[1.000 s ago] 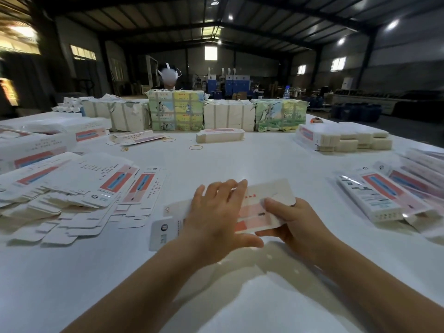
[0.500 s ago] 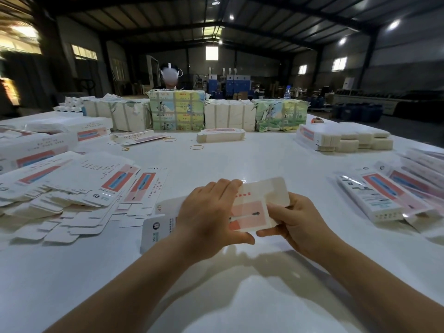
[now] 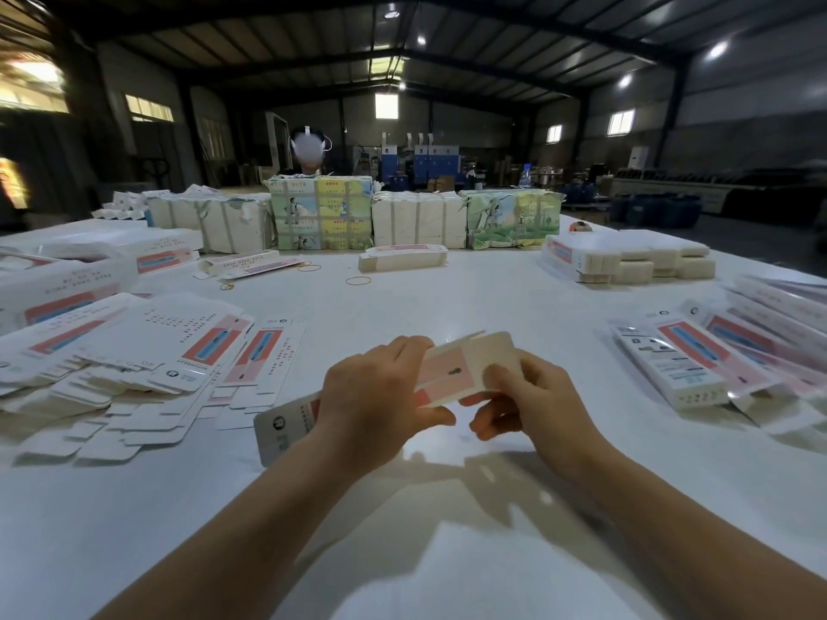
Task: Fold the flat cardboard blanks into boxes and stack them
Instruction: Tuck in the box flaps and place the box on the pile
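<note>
Cardboard blank (image 3: pixel 461 373): 1, off table | left hand (image 3: pixel 376 400) grips it | right hand (image 3: pixel 532 396) pinches its end | rubber bands: 3

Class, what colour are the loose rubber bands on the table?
Yellowish-orange rubber bands, clearest in the head view.

Above the white desk (image 3: pixel 447 306), the left hand (image 3: pixel 376 396) and right hand (image 3: pixel 532 396) hold one cardboard blank (image 3: pixel 465 364) between them, its pink printed face up and its near end sticking out at 7 o'clock below the left wrist. The left hand curls over the middle; the right hand pinches the end at 2 o'clock. Loose flat blanks (image 3: pixel 147 351) lie spread at 9 o'clock, folded boxes (image 3: pixel 689 364) at 3 o'clock, wrapped bundles (image 3: pixel 416 219) at 12 o'clock.
</note>
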